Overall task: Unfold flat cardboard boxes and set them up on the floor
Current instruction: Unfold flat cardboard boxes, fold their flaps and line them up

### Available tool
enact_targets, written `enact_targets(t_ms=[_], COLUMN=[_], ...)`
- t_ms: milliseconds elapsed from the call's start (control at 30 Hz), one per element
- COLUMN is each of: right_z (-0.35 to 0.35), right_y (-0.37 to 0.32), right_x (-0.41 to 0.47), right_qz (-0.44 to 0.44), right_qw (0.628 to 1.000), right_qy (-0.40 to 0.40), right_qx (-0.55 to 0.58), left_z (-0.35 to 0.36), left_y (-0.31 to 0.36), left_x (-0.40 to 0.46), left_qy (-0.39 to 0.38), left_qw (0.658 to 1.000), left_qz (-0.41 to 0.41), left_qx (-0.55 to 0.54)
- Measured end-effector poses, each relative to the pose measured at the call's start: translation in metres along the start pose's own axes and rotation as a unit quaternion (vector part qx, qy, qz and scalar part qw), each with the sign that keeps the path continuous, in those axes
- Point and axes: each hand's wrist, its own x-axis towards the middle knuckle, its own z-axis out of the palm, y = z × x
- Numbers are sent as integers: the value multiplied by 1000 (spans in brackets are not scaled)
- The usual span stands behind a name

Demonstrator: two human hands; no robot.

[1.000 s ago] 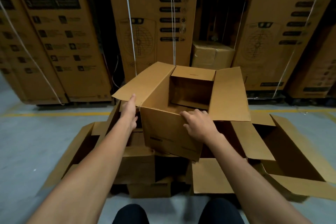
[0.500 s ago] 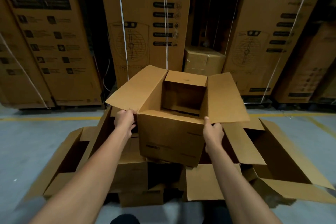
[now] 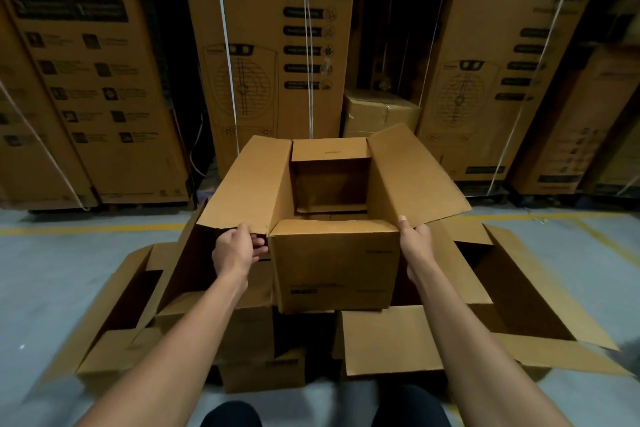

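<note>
A person's left hand [image 3: 239, 250] gripped the left flap and the right hand [image 3: 414, 241] held the right front corner of an opened cardboard box [image 3: 334, 263], its fingers hidden behind the wall so their grasp could not be told. The box was raised above several set-up boxes [image 3: 519, 291] on the floor [image 3: 52, 260]. It looked unfolded but not yet set down; every box in view appeared empty.

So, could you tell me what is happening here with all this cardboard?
A person is setting up brown cardboard boxes on a grey warehouse floor. Both hands hold one opened brown cardboard box above a pile of other opened boxes: the left hand has a grip at its left flap corner, the right hand lies against its right side. Its top flaps stand open. Tall printed cartons line the back.
</note>
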Motion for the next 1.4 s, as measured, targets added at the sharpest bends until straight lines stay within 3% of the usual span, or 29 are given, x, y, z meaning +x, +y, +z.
enact_targets(t_ms=[100,233,367,500,633,733,833,933,967,1033,1100,1167,1233,1333,1400], right_z=[-1,-3,-3,0,7,9,9,9,10,12,20,35,57,94,116], right_y=[-4,-7,-3,-1,-1,-3,-10,-26,-31,-33,-31,-32,-34,-37,-43], right_x=[-5,-18,-17,-14,-13,-17,-19,-27,-31,-37,-45,-54,-58,-61,-63], right_qz=[-8,-93,-193,-298,-322,-286,-166,-45,-49,-142,-296,-420,-473,-442,-386], right_qw=[1000,996,977,940,925,947,983,983,978,956,893,830,780,698,686], right_qy=[-6,-1,-15,-57,-58,-8,66,165,195,250,271,190,21,-160,-218], right_qx=[4,-11,-84,-155,-193,-143,-39,59,52,-54,-204,-313,-410,-540,-577], left_z=[1,3,15,26,28,24,20,19,19,20,24,25,24,22,20], left_y=[6,3,2,4,8,5,7,6,5,4,2,1,-3,-10,-11], left_x=[2,1,-4,-12,-13,-10,-8,-1,0,-2,-1,1,4,8,8], left_qy=[-25,-76,-79,-154,-159,-134,-80,-39,-31,-27,-20,-10,-7,-12,-26], left_qw=[999,997,991,968,959,959,968,984,986,990,992,994,995,995,995], left_qz=[17,-5,65,129,173,168,132,85,72,46,25,5,-16,-35,-37], left_qx=[36,31,86,152,158,182,198,154,144,129,119,111,96,88,90])
